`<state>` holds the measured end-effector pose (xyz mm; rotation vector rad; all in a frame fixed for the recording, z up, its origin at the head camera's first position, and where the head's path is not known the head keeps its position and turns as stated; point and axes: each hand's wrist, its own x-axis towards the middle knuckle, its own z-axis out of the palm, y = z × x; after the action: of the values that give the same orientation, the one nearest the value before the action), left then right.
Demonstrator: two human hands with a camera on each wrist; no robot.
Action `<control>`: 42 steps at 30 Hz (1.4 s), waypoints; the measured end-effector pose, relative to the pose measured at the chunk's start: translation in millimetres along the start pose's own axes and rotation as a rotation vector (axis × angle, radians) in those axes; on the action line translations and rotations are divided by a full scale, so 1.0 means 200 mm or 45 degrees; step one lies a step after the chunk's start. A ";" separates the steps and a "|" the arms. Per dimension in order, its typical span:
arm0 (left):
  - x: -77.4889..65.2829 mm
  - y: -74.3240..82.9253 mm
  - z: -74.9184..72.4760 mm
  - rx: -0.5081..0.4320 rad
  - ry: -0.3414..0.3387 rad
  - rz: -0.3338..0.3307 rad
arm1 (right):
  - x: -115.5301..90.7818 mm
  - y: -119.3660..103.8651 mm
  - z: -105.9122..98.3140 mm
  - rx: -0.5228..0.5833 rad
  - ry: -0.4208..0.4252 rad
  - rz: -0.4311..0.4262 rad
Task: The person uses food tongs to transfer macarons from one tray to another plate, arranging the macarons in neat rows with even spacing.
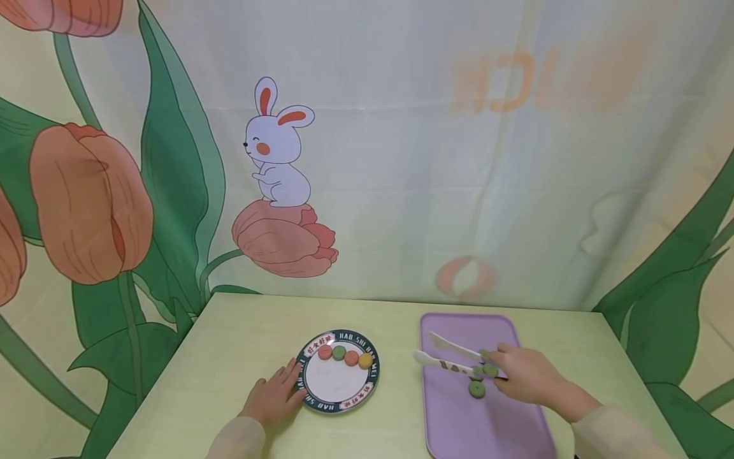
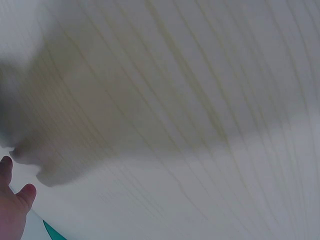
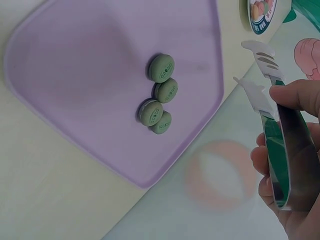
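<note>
Green cookies are sitting together on a purple tray near tongs.
The right hand is gripping the tongs, probably avoiding direct contact; the left hand, fingers relaxed, is touching the plate, perhaps steadying it.

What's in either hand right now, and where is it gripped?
The right hand holds the tongs by their metal arms, behind the parted white tips. The left hand rests at the plate's rim.
</note>
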<state>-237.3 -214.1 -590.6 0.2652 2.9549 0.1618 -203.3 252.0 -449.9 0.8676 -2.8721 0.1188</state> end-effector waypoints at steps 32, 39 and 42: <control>-0.01 0.01 0.00 -0.005 0.013 0.015 | -0.15 0.15 -0.02 -0.053 -0.012 0.157; -0.01 0.01 -0.01 0.014 0.015 0.014 | -0.17 0.17 -0.03 -0.046 -0.042 0.177; -0.01 0.02 -0.01 0.016 0.011 0.013 | -0.18 0.18 -0.03 -0.043 -0.053 0.188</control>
<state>-234.4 -211.7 -587.3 0.2820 2.9646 0.1466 -192.3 301.6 -451.3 0.6588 -2.9663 0.0683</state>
